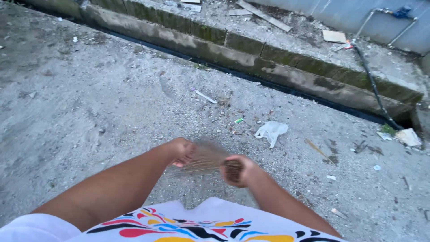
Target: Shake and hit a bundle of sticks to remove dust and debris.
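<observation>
Both hands are on a stick broom, a bundle of thin brown sticks, out over gravelly concrete ground. The right hand is clenched around the bundle's butt end, which faces the camera as a dark round stub. The left hand sits at about 10 o'clock from it, fingers curled on the sticks further along. The broom's long axis runs roughly 4 to 10 o'clock between the two fists; it's blurred, so I can't tell where the tips end. A crumpled white plastic bag lies at 1 o'clock from the hands, near a mossy concrete curb.
</observation>
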